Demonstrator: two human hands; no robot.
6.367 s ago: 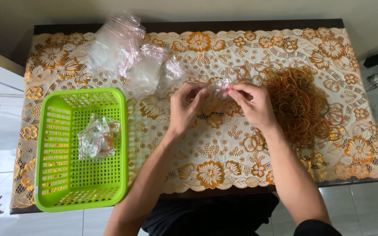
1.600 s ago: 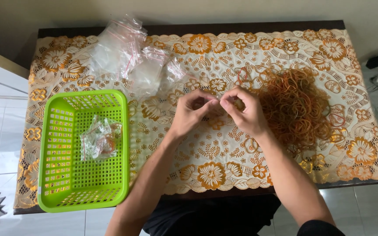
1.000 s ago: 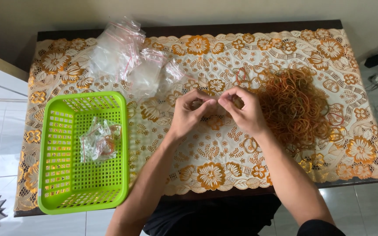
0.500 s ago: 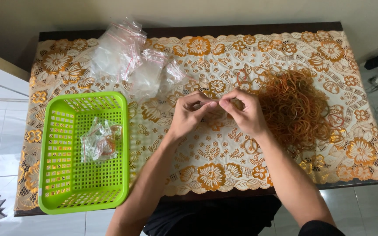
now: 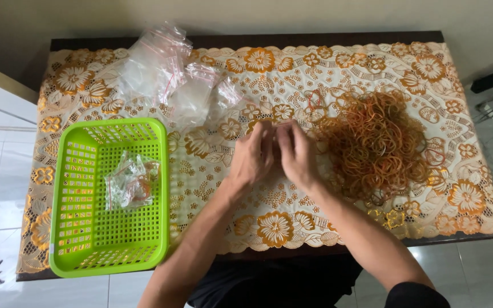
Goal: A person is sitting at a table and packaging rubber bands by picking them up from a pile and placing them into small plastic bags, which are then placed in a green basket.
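The left hand [image 5: 252, 159] and right hand [image 5: 296, 154] meet fingertip to fingertip over the tablecloth [image 5: 292, 74], fingers pinched on something small, perhaps a bag; I cannot tell. Better to keep it low, just beside the rubber bands [image 5: 375, 145].

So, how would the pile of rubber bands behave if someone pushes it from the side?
The rubber bands lie as a loose tangle, so a push would probably spread them rather than slide the pile whole. They look thin and light, likely floppy when lifted. Some may catch on the lace tablecloth.
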